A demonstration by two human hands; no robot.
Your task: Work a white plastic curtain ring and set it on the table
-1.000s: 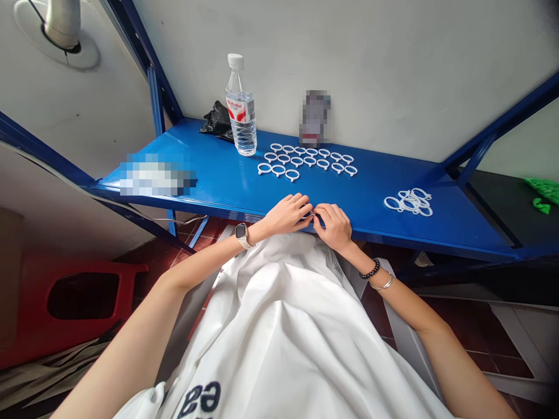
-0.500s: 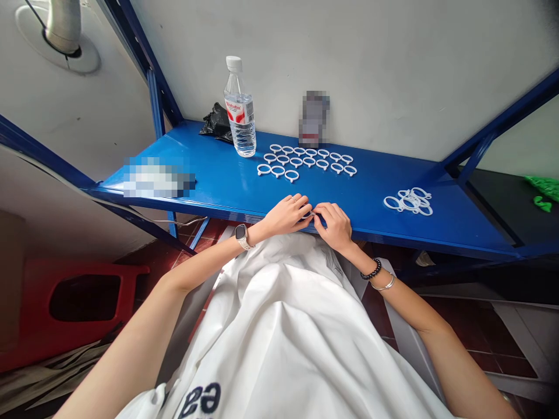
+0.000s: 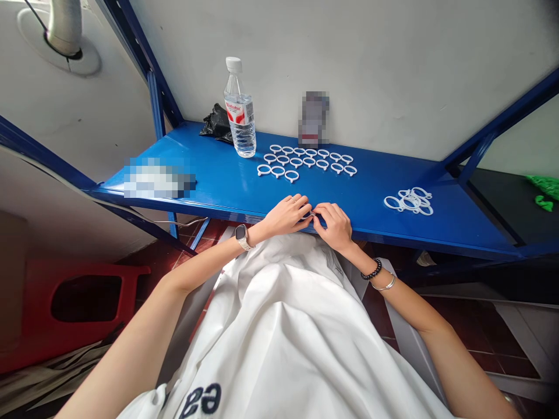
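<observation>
At the front edge of the blue shelf point(image 3: 362, 192), my left hand point(image 3: 289, 214) is closed on a white ring point(image 3: 307, 216), which my fingers partly cover. My right hand point(image 3: 332, 223) meets it from the right, its fingertips pinched at the ring's right end; the small part between them is hard to make out. Beyond my hands, several white rings with small tabs lie in three rows, one of them a front-row ring point(image 3: 278, 166). To the right, several more rings lie overlapping in a loose pile point(image 3: 410, 208).
A water bottle point(image 3: 240, 116) stands at the back left, beside a black plastic bag point(image 3: 216, 123). A blurred pale item point(image 3: 155, 179) lies on the left. A blurred dark object point(image 3: 313, 119) leans on the wall. Below left is a red stool point(image 3: 126, 297).
</observation>
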